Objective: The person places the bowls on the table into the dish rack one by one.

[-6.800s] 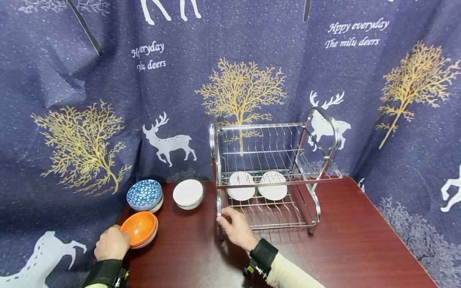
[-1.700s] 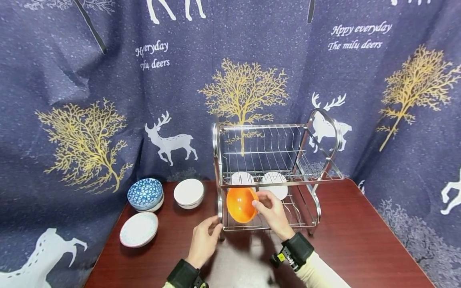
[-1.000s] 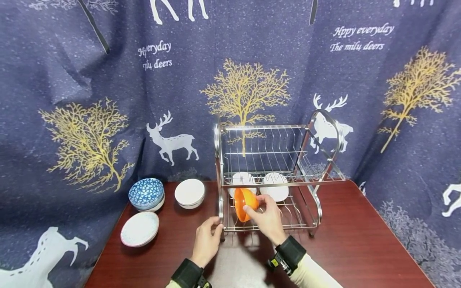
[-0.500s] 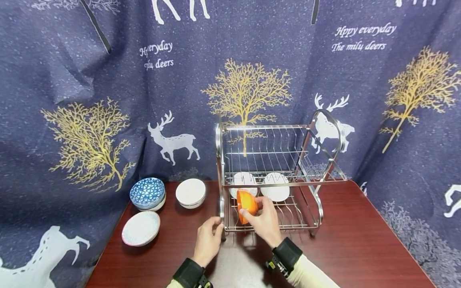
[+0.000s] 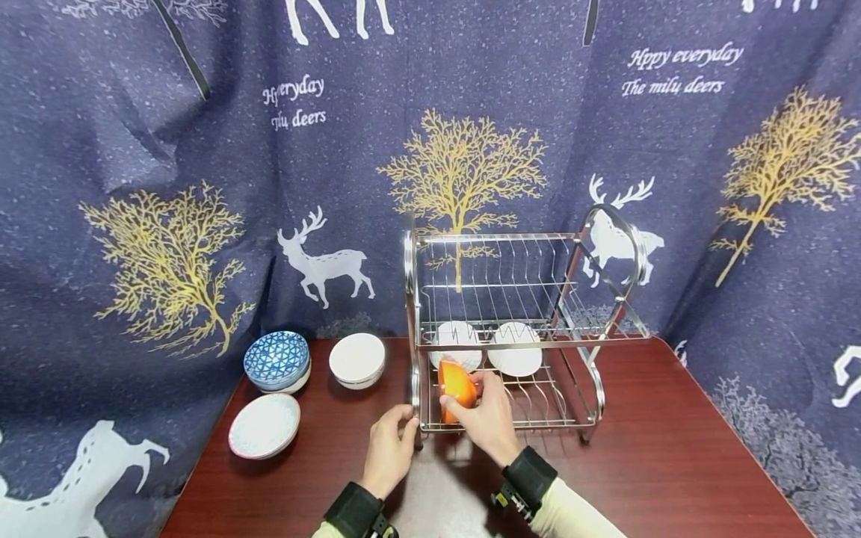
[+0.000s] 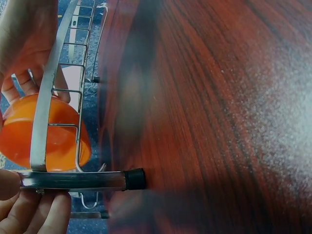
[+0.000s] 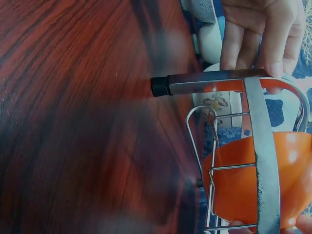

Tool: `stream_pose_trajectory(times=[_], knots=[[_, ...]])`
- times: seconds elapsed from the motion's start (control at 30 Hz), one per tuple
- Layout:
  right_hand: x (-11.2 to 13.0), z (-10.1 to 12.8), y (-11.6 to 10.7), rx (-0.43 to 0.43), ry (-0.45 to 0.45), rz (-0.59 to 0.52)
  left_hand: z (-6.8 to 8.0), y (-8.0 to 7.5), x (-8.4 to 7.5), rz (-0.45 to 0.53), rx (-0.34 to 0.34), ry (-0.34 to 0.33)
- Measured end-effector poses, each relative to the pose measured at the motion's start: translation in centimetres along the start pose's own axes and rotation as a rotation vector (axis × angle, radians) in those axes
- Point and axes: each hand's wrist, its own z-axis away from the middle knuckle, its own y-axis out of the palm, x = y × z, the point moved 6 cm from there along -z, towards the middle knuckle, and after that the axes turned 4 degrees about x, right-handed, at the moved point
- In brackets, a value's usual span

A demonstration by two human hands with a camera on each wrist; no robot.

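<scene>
**Head view: an orange bowl at the rack's lower tier, on a dark wood table**

Head camera looked down on a reddish-brown wood-grain table (image 5: 659, 456). Nearest, the left hand (image 5: 389, 450) gripped the front leg of the two-tier chrome wire dish rack (image 5: 511, 299), while the right hand (image 5: 489, 420) held a glossy orange bowl (image 5: 457, 385) on edge in the lower tier's left front. Behind it stood two white dishes (image 5: 516, 360). Leftward lay a pale patterned shallow bowl (image 5: 264, 426), then a stack of blue-patterned bowls (image 5: 276, 361) and a plain white bowl (image 5: 356, 359). Farthest hung a navy curtain printed with gold trees and white deer (image 5: 168, 187).
</scene>
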Motion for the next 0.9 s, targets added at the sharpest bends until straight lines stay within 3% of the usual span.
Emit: stream_pose_trajectory(times=[0.4, 0.9], knots=[[-0.32, 0.0, 0.59, 0.047, 0.018, 0.073, 0.06, -0.06, 0.06, -0.014, -0.005, 0.0], [-0.21, 0.22, 0.06, 0.038, 0.013, 0.064, 0.03, -0.09, 0.08, 0.004, -0.002, 0.002]])
